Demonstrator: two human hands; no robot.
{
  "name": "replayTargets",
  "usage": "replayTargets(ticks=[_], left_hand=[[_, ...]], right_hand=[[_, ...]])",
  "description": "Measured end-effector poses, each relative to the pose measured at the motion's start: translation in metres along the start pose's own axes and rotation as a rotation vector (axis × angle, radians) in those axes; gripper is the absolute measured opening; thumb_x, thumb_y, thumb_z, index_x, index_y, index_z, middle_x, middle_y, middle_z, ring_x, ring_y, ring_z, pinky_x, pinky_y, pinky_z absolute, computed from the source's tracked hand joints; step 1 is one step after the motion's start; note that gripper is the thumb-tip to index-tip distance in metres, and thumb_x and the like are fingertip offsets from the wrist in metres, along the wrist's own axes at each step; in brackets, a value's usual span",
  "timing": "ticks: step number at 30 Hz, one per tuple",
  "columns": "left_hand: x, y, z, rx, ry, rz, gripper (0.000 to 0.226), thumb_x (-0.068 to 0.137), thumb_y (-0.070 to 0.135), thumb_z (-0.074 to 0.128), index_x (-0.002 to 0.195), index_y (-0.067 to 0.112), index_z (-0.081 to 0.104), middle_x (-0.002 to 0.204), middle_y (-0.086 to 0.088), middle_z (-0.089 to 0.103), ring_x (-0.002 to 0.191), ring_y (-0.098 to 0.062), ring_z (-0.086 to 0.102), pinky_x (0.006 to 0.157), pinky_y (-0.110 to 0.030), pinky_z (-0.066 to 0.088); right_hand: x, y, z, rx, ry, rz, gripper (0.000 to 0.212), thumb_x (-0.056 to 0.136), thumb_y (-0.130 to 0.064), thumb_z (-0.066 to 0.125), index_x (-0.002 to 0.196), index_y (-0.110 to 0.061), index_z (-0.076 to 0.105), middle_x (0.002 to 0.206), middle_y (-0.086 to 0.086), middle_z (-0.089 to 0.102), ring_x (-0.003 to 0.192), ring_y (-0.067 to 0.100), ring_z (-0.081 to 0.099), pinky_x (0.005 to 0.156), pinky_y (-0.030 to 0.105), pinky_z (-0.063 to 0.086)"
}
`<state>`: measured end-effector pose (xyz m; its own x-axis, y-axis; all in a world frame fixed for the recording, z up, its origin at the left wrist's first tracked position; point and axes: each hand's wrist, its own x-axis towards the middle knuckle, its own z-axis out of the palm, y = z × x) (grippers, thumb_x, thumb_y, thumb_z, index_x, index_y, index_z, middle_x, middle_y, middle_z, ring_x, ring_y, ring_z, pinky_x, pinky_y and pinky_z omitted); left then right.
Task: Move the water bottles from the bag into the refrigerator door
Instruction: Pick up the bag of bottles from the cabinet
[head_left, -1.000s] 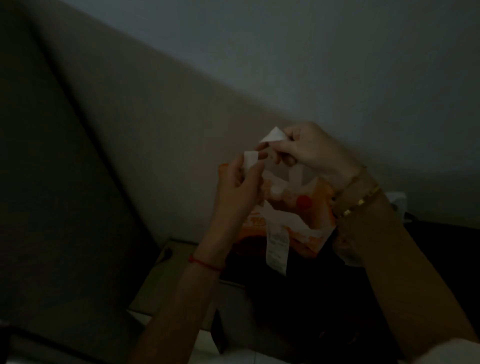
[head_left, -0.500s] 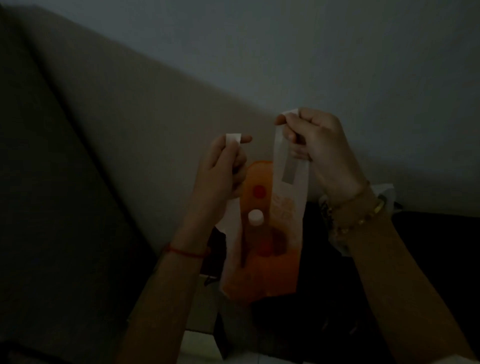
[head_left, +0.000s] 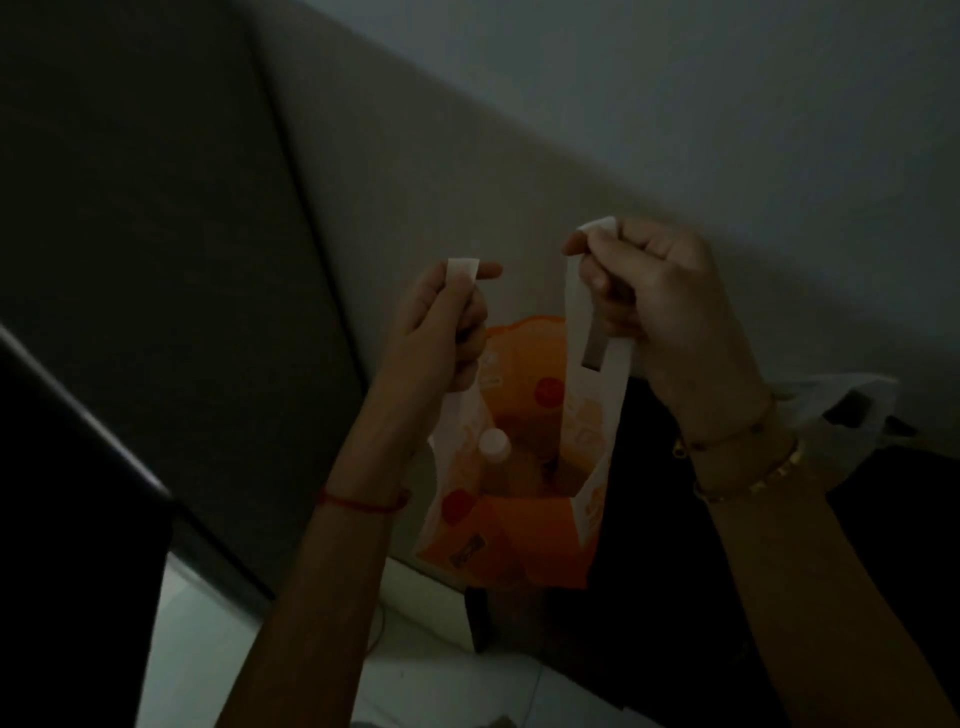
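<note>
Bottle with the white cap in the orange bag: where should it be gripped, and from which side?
Take the bottle by its white cap and neck, coming from above through the open mouth. It stands cap-up, and the orange bag wraps its body. The left hand and right hand both hold the bag up, so one likely has to let go first.

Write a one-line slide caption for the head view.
In dim light, the left hand and right hand hold an orange bag open by its handles, showing a white bottle cap inside.
</note>
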<state>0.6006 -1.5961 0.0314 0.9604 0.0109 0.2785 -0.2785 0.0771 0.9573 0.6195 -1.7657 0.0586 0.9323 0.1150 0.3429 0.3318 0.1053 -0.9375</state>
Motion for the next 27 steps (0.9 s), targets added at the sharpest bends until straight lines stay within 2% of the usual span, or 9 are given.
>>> replayTargets(ticks=[5,8,12,19,27], left_hand=[[-0.05,0.005,-0.004,0.016,0.147,0.004,0.027,0.108,0.019,0.033,0.111,0.01,0.059,0.064,0.006,0.04,0.046,-0.006,0.029,0.039,-0.018,0.022],[-0.087,0.011,-0.007,0.031,0.244,0.015,0.027,0.107,0.018,0.033,0.109,0.008,0.059,0.065,0.003,0.037,0.047,-0.008,0.027,0.041,-0.022,0.017],[-0.136,0.017,-0.01,0.053,0.361,-0.001,0.028,0.108,0.016,0.032,0.114,0.004,0.057,0.064,0.002,0.035,0.046,-0.008,0.025,0.041,-0.02,0.016],[-0.213,0.018,-0.026,0.13,0.553,-0.067,0.029,0.108,0.016,0.031,0.109,0.01,0.059,0.06,0.009,0.041,0.045,-0.006,0.03,0.038,-0.018,0.021],[-0.327,0.022,-0.052,0.198,0.796,-0.114,0.027,0.107,0.012,0.033,0.11,0.001,0.057,0.061,0.008,0.041,0.045,-0.003,0.033,0.038,-0.015,0.027]], right_hand=[[-0.03,-0.004,0.007,0.001,-0.106,0.031,0.026,0.1,-0.014,0.044,0.085,-0.008,0.064,0.057,-0.003,0.045,0.038,0.003,0.029,0.038,0.017,0.024],[-0.049,-0.003,0.017,0.03,-0.188,0.051,0.027,0.101,-0.017,0.044,0.085,-0.01,0.065,0.055,-0.006,0.047,0.039,0.004,0.031,0.038,0.017,0.024],[-0.075,-0.002,0.034,0.054,-0.321,0.072,0.026,0.102,-0.016,0.043,0.091,-0.006,0.064,0.054,-0.007,0.047,0.037,0.002,0.033,0.038,0.013,0.026],[-0.127,0.009,0.069,0.084,-0.499,0.169,0.028,0.101,-0.015,0.042,0.084,-0.012,0.065,0.057,-0.003,0.046,0.038,0.002,0.032,0.037,0.014,0.026],[-0.203,0.024,0.132,0.109,-0.8,0.225,0.024,0.101,-0.013,0.044,0.094,-0.002,0.065,0.062,0.005,0.044,0.045,0.005,0.034,0.042,0.015,0.029]])
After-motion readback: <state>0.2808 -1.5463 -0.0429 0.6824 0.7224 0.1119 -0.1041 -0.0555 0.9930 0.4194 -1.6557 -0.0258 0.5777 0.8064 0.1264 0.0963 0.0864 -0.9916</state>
